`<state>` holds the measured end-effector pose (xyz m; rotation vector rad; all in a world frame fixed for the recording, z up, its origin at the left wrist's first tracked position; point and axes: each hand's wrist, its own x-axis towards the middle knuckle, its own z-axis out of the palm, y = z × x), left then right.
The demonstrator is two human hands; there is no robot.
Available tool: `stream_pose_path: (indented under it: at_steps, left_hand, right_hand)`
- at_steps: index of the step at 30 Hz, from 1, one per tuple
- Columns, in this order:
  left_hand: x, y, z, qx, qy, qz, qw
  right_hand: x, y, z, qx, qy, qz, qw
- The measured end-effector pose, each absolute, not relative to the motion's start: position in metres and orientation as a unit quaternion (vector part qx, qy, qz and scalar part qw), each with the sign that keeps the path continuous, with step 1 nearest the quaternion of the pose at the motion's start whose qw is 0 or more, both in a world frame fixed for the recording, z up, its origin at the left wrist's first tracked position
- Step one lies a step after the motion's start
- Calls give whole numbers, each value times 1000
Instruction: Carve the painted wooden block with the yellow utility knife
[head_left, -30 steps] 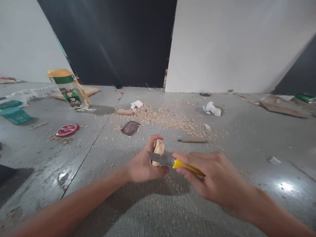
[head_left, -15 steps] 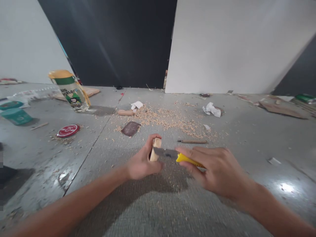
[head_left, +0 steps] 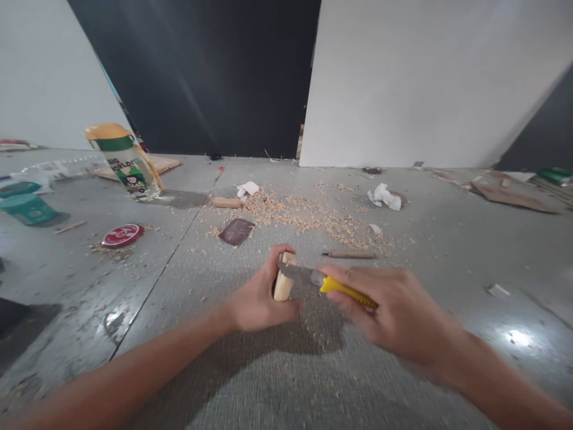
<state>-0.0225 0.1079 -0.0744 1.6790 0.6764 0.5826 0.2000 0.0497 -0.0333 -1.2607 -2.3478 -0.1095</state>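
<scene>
My left hand (head_left: 264, 298) grips a small pale wood block (head_left: 283, 286), fingers behind it and thumb at its near end. In my right hand (head_left: 385, 301) is a yellow utility knife (head_left: 347, 291), its grey blade pointing left. The blade lies across the upper part of the block and seems to touch it. Just beyond the knife, a thin carving tool (head_left: 351, 255) with a wooden handle rests on the floor. A brown square of sandpaper (head_left: 237, 232) lies beyond my left hand.
Wood shavings (head_left: 308, 215) cover the floor ahead, with another wood piece (head_left: 227, 203) and crumpled tissue (head_left: 384, 197) nearby. At left stand a yellow-lidded bottle (head_left: 128, 161) and a teal cup (head_left: 27, 209), near a red round lid (head_left: 122, 235). Dark and white panels (head_left: 403, 83) close off the back.
The wood block has tilted slightly in my left hand and shifted a little right and nearer. The knife blade now crosses it closer to its top end.
</scene>
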Motion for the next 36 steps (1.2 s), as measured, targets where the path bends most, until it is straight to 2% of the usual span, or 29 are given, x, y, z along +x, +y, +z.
stream_pose_path:
  at_steps: [11,19,26,36]
  left_hand:
    - [-17,105,-69,677,239,267,643]
    - [-22,105,-72,738,272,256,562]
    - [-20,106,-75,699,269,268,606]
    - [-16,103,-68,692,251,278,617]
  right_hand:
    - [188,42,-32,-435,-869,-37,234]
    - [198,47,-36,-462,-851,-54,243]
    - [195,43,-30,-445,-869,11,216]
    - [192,42,-31,-438,-872,1,216]
